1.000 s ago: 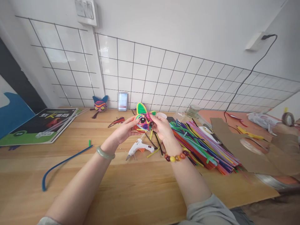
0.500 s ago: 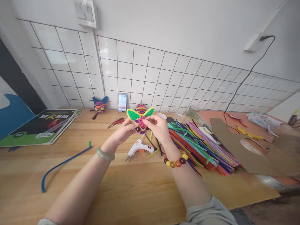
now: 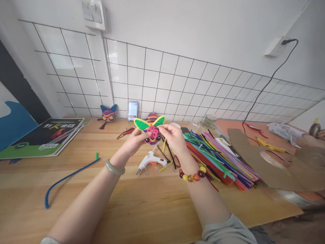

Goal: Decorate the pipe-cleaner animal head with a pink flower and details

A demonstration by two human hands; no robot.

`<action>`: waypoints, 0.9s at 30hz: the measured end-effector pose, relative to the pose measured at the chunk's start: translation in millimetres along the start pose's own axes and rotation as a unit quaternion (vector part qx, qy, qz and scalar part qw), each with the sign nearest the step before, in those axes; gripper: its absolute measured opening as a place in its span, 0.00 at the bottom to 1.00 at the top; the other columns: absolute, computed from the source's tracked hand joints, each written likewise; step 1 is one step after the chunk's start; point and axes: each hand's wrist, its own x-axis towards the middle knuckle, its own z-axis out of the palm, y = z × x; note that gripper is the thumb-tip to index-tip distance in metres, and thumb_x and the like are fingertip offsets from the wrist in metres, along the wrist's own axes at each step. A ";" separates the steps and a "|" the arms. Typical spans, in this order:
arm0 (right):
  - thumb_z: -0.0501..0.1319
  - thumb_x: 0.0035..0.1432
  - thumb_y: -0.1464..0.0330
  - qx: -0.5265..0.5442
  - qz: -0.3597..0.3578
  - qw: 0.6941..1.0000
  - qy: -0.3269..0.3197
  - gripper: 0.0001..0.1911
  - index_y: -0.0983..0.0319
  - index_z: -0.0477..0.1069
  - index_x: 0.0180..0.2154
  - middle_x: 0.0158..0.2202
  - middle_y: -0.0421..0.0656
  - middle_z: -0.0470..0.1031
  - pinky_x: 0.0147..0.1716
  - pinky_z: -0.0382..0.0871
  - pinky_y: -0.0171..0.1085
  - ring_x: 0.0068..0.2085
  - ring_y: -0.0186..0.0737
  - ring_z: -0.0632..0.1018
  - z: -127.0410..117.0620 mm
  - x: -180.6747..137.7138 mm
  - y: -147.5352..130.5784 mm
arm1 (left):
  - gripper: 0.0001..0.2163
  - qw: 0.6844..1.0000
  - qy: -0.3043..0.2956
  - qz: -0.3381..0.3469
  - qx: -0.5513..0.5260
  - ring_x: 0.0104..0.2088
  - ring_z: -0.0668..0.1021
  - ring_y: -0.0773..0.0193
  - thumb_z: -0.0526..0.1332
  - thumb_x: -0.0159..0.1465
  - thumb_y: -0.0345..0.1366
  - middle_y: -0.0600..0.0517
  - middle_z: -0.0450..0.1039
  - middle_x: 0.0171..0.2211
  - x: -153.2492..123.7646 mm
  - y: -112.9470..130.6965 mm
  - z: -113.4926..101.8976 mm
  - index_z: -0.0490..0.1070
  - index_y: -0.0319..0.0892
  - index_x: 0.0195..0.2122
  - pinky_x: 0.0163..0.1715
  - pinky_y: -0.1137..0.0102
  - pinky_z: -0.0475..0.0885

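Observation:
My left hand (image 3: 135, 141) holds a colourful pipe-cleaner animal head (image 3: 152, 139) by its left side, above the table. The head has green ears edged in yellow and dark round eyes. A pink pipe-cleaner flower (image 3: 153, 130) sits on its forehead, by my left thumb. Just right of the flower, my right hand (image 3: 172, 136) has thumb and fingers pinched together; whatever is between the fingertips is too small to make out. Below the hands lies a white glue gun (image 3: 151, 162), its nozzle pointing left.
Several loose pipe cleaners (image 3: 213, 156) are heaped on the right beside cardboard (image 3: 251, 159). A blue pipe cleaner (image 3: 66, 178) and a magazine (image 3: 50, 139) lie left. Along the wall stand a blue-eared animal head (image 3: 108, 114) and a phone (image 3: 132, 111). Another person's hand (image 3: 311, 139) shows far right.
My right hand has drawn slightly right, off the flower, uncovering more of its petals. The animal head has shifted a little left and tilted in my left hand.

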 end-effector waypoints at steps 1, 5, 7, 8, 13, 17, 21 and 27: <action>0.66 0.53 0.57 0.000 -0.002 1.000 0.001 0.12 0.58 0.79 0.35 0.36 0.42 0.81 0.42 0.72 0.40 0.38 0.41 0.79 -0.3 0.0 -0.3 | 0.23 1.000 -0.001 0.001 -0.005 0.45 0.77 0.56 0.69 0.55 0.37 0.46 0.75 0.48 0.4 -0.3 -0.3 0.70 0.45 0.52 0.43 0.62 0.72; 0.66 0.54 0.58 -0.060 -0.023 0.998 0.004 0.11 0.59 0.79 0.35 0.33 0.43 0.80 0.39 0.72 0.40 0.34 0.40 0.78 0.9 -3.3 -5.2 | 0.20 1.000 0.001 -0.002 -0.005 0.48 0.76 0.56 0.69 0.57 0.37 0.46 0.74 0.49 -0.1 0.5 0.1 0.70 0.45 0.50 0.43 0.63 0.73; 0.65 0.54 0.59 -0.083 -0.031 0.996 -0.001 0.12 0.59 0.79 0.35 0.34 0.44 0.80 0.38 0.71 0.40 0.34 0.40 0.77 2.5 -5.4 -7.3 | 0.19 1.000 0.002 -0.002 0.002 0.49 0.76 0.55 0.68 0.57 0.37 0.46 0.74 0.50 -0.8 1.2 0.6 0.70 0.45 0.50 0.43 0.63 0.72; 0.65 0.54 0.59 -0.086 -0.033 0.996 -0.003 0.12 0.59 0.79 0.36 0.35 0.44 0.80 0.38 0.71 0.39 0.34 0.40 0.77 3.1 -6.1 -7.7 | 0.19 1.000 0.000 -0.001 0.006 0.49 0.76 0.55 0.68 0.57 0.37 0.46 0.74 0.50 -1.0 1.5 1.0 0.70 0.45 0.50 0.43 0.63 0.72; 0.65 0.54 0.59 -0.095 -0.038 0.995 -0.001 0.11 0.59 0.78 0.32 0.33 0.43 0.79 0.36 0.71 0.39 0.33 0.40 0.76 2.7 -5.0 -3.8 | 0.20 0.999 -0.013 -0.002 0.036 0.48 0.76 0.55 0.68 0.57 0.38 0.47 0.74 0.49 -2.5 3.4 3.8 0.70 0.45 0.51 0.44 0.62 0.71; 0.64 0.55 0.59 -0.104 -0.058 0.993 -0.004 0.10 0.59 0.77 0.32 0.32 0.42 0.77 0.36 0.70 0.39 0.32 0.39 0.74 0.8 -3.6 -1.1 | 0.20 0.999 -0.006 -0.008 0.039 0.48 0.75 0.55 0.68 0.57 0.39 0.47 0.74 0.48 -3.7 4.8 5.1 0.70 0.45 0.51 0.45 0.62 0.71; 0.62 0.58 0.60 -0.113 -0.093 0.989 -0.009 0.09 0.58 0.76 0.32 0.32 0.42 0.75 0.35 0.68 0.38 0.33 0.39 0.74 1.4 -3.6 -1.0 | 0.19 0.999 -0.016 -0.011 0.041 0.47 0.75 0.56 0.68 0.58 0.39 0.48 0.73 0.47 -3.8 5.1 4.6 0.70 0.46 0.50 0.45 0.61 0.70; 0.61 0.58 0.61 -0.132 -0.106 0.985 -0.003 0.09 0.58 0.75 0.32 0.32 0.42 0.74 0.35 0.68 0.38 0.33 0.40 0.73 3.7 -4.6 -2.8 | 0.15 0.997 -0.022 0.016 0.066 0.44 0.75 0.57 0.68 0.58 0.38 0.49 0.75 0.42 -4.7 6.6 6.0 0.72 0.44 0.46 0.43 0.63 0.70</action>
